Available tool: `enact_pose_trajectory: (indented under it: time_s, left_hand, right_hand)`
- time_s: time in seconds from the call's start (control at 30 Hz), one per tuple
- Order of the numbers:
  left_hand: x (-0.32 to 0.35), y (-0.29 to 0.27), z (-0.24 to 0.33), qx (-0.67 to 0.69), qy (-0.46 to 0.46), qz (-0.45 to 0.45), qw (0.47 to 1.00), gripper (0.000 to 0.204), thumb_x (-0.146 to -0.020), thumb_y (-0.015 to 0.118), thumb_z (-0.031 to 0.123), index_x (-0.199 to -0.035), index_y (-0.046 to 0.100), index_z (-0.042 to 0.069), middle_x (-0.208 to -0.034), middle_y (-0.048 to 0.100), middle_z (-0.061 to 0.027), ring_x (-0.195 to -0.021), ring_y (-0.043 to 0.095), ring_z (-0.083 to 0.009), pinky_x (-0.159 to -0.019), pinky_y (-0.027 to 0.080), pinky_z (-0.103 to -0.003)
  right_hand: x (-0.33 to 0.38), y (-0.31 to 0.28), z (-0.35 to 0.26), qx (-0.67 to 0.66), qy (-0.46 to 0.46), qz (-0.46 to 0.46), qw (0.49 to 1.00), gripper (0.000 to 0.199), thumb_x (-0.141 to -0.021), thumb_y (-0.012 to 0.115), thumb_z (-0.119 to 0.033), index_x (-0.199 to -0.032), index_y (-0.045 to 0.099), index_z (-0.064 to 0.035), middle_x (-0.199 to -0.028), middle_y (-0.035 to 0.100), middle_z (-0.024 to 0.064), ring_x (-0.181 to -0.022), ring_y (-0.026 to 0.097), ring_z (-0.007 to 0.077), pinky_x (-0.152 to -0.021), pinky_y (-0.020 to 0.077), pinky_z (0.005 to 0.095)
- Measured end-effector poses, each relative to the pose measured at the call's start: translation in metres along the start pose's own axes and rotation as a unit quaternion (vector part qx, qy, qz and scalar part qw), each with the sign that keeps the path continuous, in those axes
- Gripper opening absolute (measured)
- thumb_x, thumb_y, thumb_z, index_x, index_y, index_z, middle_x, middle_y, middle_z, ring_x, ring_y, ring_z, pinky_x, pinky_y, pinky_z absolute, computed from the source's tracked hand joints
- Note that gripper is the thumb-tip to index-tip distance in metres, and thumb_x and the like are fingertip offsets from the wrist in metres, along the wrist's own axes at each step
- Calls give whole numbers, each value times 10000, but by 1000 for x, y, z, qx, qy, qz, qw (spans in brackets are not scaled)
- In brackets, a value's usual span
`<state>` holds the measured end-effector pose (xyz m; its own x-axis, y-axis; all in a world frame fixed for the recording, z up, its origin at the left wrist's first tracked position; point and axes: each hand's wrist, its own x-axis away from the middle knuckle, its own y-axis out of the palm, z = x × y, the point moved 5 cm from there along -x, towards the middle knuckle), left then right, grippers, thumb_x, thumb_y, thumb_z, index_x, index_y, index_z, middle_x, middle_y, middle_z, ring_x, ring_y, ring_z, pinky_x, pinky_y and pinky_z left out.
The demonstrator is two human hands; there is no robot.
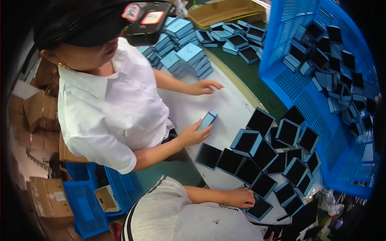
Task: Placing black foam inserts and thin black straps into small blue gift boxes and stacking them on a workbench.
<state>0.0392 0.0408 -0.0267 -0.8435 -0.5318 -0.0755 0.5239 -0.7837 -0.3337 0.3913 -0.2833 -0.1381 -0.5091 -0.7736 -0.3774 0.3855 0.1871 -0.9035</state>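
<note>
My left hand (pixel 241 197) reaches in from the lower edge, fingers curled at the edge of a light-blue box (pixel 259 209) with a black inside. Whatever lies in those fingers is hidden. Only some fingertips of my right hand (pixel 272 236) show at the lower edge, close to a dark flat thing; its grip is out of sight. Many such open boxes (pixel 263 154) lie in overlapping rows to the right of my left hand. Across the white table (pixel 231 94), a co-worker's hand (pixel 193 135) holds a small blue box (pixel 208 119); their other hand is spread above the table.
A large blue plastic crate (pixel 295 84) full of dark and blue boxes stands at the right. Stacked light-blue boxes (pixel 189 54) fill the table's far end. A cardboard tray (pixel 225 14) lies beyond. Blue bins (pixel 86 197) and cartons (pixel 50 197) stand at the left.
</note>
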Motion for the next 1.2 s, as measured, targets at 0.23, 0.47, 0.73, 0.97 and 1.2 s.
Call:
enact_pose_trajectory:
  time_s: [0.23,0.47,0.73,0.97,1.2]
  left_hand:
    - [-4,5,6,12,44,27,999,111,-818,619,167,-793,645,62,-769,631,-68,-826,570,-243,-756,448,-367]
    - [0,14,11,17,51,18,998,100,-803,628,164,-780,644,68,-741,626,-64,-783,565,-245,-726,450,-370]
    - [3,23,23,-28,54,-2,998,121,-819,617,178,-808,652,63,-774,635,-72,-809,574,-238,-754,451,-359]
    - [9,34,35,-41,47,-38,997,133,-826,611,190,-831,652,64,-802,639,-77,-842,578,-236,-768,448,-361]
    - [8,41,42,-26,52,-64,996,133,-831,603,208,-837,643,81,-823,634,-63,-853,572,-243,-775,436,-367]
  right_hand:
    - [26,13,54,-82,167,-92,978,922,-552,788,-606,-1219,491,-43,-1196,448,286,-1057,456,450,-873,413,544]
    - [6,-15,30,-71,365,-294,881,1055,-530,762,-651,-1357,372,-125,-1328,373,270,-1182,392,447,-972,362,524]
    - [6,2,46,-197,408,-353,819,1123,-566,799,-557,-1396,217,-73,-1280,432,276,-1097,508,369,-914,435,539]
    - [-5,3,60,41,370,-351,859,1093,-446,796,-646,-1291,342,-123,-1112,550,273,-1027,531,452,-856,442,505]
    - [-26,-11,24,-92,323,-324,884,1003,-522,867,-376,-1297,287,-115,-1123,570,243,-1060,519,450,-900,437,491]
